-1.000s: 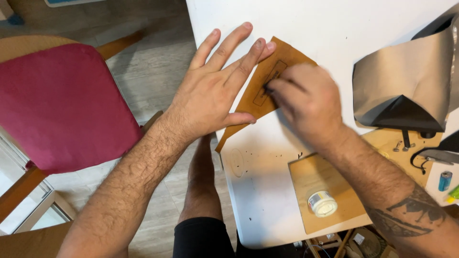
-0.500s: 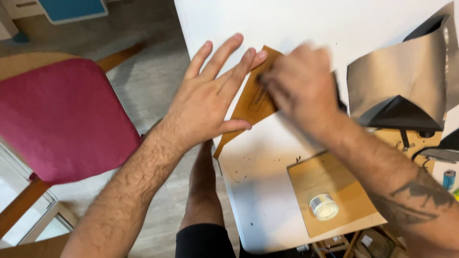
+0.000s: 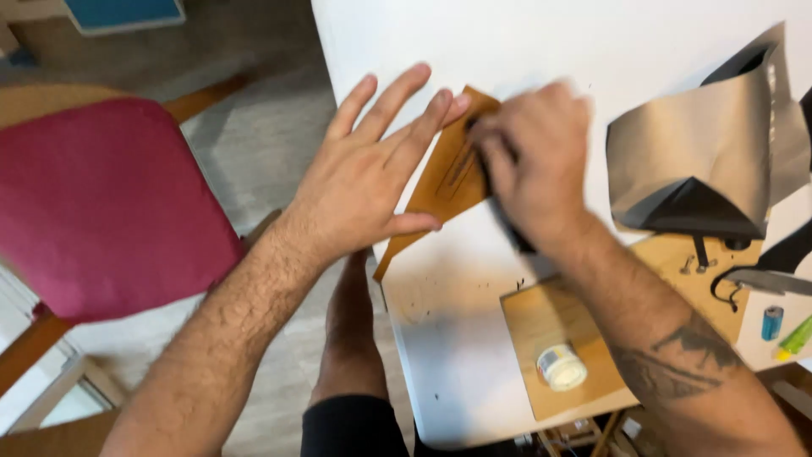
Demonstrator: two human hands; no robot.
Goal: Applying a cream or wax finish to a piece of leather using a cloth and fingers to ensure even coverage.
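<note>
Head view, read from nine o'clock across to three: a chair with a magenta seat point(image 3: 101, 203) stands on the floor beside the white counter point(image 3: 440, 338). Next comes the left hand point(image 3: 368, 182), laid flat with its fingers point(image 3: 397, 106) spread apart and pointing toward one o'clock, the palm pressing on a tan leather piece point(image 3: 444, 182) that overhangs the counter's edge; that flat press looks meant to keep the piece from sliding. At the piece's two o'clock end the right hand point(image 3: 537, 161) is curled down onto it, blurred by motion, with something dark showing under it, perhaps a tool; I cannot tell whether its fingers are clamped on that or only bent. Toward five o'clock of the hands lies a thin wooden board point(image 3: 550, 330) bearing a small round tape roll point(image 3: 561, 366). At three o'clock a grey sheet with a black underside point(image 3: 702, 152) stands folded up off the counter, and near the four o'clock edge sits a small blue cylinder point(image 3: 771, 322)
</note>
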